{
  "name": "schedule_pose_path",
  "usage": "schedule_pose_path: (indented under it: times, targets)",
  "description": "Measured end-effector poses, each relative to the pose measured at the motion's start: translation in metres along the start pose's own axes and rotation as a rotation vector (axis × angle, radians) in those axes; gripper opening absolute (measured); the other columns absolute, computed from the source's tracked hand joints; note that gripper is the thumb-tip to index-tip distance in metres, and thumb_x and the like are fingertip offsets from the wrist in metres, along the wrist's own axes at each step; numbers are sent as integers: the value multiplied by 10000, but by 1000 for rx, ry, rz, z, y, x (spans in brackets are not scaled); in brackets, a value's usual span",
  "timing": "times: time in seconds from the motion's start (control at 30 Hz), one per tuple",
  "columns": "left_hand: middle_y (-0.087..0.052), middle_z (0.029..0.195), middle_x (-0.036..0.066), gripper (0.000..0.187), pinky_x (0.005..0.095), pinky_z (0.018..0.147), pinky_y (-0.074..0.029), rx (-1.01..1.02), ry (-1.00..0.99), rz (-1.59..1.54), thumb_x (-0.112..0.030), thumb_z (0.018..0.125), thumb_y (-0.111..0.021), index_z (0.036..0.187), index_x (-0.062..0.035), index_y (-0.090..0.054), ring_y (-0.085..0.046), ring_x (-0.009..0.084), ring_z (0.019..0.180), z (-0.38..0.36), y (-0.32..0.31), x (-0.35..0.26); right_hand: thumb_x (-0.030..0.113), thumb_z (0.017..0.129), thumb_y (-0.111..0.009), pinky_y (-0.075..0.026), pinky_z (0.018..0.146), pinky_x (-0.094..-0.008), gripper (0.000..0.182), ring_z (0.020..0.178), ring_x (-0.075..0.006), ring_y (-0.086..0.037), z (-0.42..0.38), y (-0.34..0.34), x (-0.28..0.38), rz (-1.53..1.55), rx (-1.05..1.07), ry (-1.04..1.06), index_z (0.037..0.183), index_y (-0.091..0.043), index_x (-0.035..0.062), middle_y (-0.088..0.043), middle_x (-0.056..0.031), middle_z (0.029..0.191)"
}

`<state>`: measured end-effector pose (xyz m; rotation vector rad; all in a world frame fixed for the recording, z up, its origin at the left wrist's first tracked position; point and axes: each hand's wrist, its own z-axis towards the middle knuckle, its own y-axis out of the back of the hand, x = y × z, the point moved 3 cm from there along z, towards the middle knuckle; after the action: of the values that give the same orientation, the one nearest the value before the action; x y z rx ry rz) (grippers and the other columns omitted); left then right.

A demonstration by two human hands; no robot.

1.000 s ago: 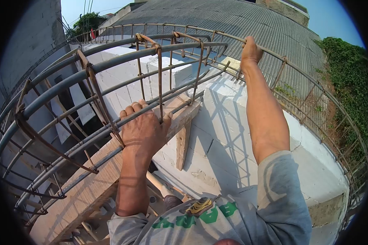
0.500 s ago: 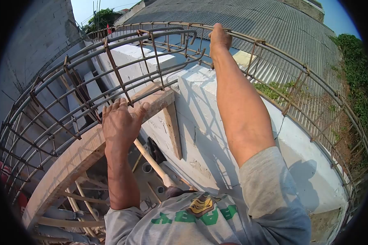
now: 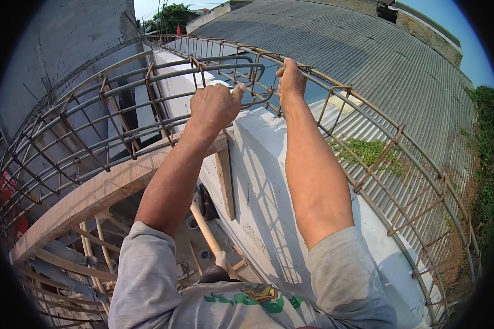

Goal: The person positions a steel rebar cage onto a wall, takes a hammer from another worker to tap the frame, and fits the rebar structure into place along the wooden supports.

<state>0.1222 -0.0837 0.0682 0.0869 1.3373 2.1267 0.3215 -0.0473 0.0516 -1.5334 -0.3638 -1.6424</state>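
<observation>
My left hand (image 3: 217, 105) is closed over the upper bars of a curved rebar cage (image 3: 102, 94), near its hooked bar ends. To its right, my right hand (image 3: 292, 85) grips the top bar of a second, long rebar cage (image 3: 399, 133) that curves along the wall. The hooked ends of the first cage lie between my two hands, close to the second cage. Beneath the first cage is a curved wooden form (image 3: 93, 193). My palms and some fingertips are hidden.
A white block wall (image 3: 252, 181) runs below my arms. Beyond it lies a corrugated roof (image 3: 362, 60) with green plants (image 3: 370, 153) on it. Down to the left are a bamboo pole (image 3: 207, 233) and other poles at a lower level. A grey block wall (image 3: 85, 33) stands at far left.
My left hand has moved up and right, from resting by the wooden form with fingers spread to gripping the cage near its hooked ends. My right hand keeps hold of the long cage. The view has shifted.
</observation>
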Motion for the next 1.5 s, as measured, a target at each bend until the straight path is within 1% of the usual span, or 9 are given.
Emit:
schedule_pose_path:
  times: [0.1, 0.2, 0.37, 0.47, 0.63, 0.67, 1.03, 1.27, 1.5]
  targets:
    - [-634, 671, 258, 475, 415, 608, -528, 137, 18, 36, -333, 941, -484, 919, 110, -653, -672, 334, 641, -51, 9, -11, 432, 846, -484, -232, 398, -273, 383, 382, -88, -230, -10, 4, 6, -3, 60, -50, 719, -499, 71, -278, 48, 478]
    - [-649, 803, 288, 372, 416, 663, -529, -169, -173, -83, -254, 910, -517, 880, 89, -658, -678, 347, 729, -38, -2, -16, 433, 862, -478, -242, 397, -276, 385, 389, -84, -237, -11, 2, 6, 4, 88, -57, 720, -494, 75, -291, 44, 488]
    - [-473, 1297, 301, 414, 413, 1062, -309, -59, 115, 133, -129, 808, -533, 1161, 81, -584, -392, 417, 1268, 60, -54, 13, 438, 870, -471, -237, 398, -272, 383, 390, -84, -228, -18, 5, 8, 5, 112, -71, 729, -484, 82, -277, 47, 491]
    - [-466, 1317, 257, 427, 478, 1086, -234, 13, 284, 54, -252, 857, -490, 1166, 20, -604, -390, 397, 1280, 81, -71, 24, 445, 871, -466, -234, 402, -272, 385, 392, -85, -226, -17, 4, 10, 14, 131, -78, 738, -482, 84, -271, 52, 494]
    - [-588, 1128, 175, 481, 369, 882, -446, -476, 160, -483, -449, 849, -568, 1071, -26, -634, -585, 312, 1042, 101, -70, 38, 445, 868, -468, -235, 405, -272, 380, 402, -82, -237, -17, 4, 11, 7, 134, -91, 742, -479, 87, -266, 58, 498]
    - [-591, 1071, 211, 611, 568, 930, -317, -507, 126, -495, -585, 863, -481, 982, -11, -655, -530, 349, 1104, 107, -79, 37, 444, 867, -469, -236, 405, -272, 378, 403, -82, -236, -19, 5, 8, 3, 134, -95, 741, -479, 87, -267, 57, 499]
    - [-649, 1071, 184, 858, 438, 848, -466, -18, 268, -193, -741, 854, -143, 1058, -99, -675, -609, 343, 1029, 120, -73, 20, 415, 866, -461, -239, 403, -278, 358, 392, -83, -208, -18, 4, 11, -57, 154, -101, 730, -476, 84, -253, 55, 484]
    - [-682, 1030, 101, 286, 390, 847, -496, 150, 63, 278, -181, 758, -598, 1019, -129, -705, -638, 266, 1014, 90, -80, 22, 392, 830, -466, -248, 392, -266, 365, 391, -76, -257, -16, 3, 10, -113, 203, -66, 722, -527, 49, -293, 54, 477]
    - [-681, 1020, 132, 311, 365, 835, -510, 124, 153, 371, -283, 791, -603, 1012, -83, -693, -648, 273, 986, 126, -93, 28, 389, 811, -497, -245, 391, -266, 375, 411, -83, -299, 3, -2, 3, -89, 151, 33, 644, -516, 55, -328, 26, 497]
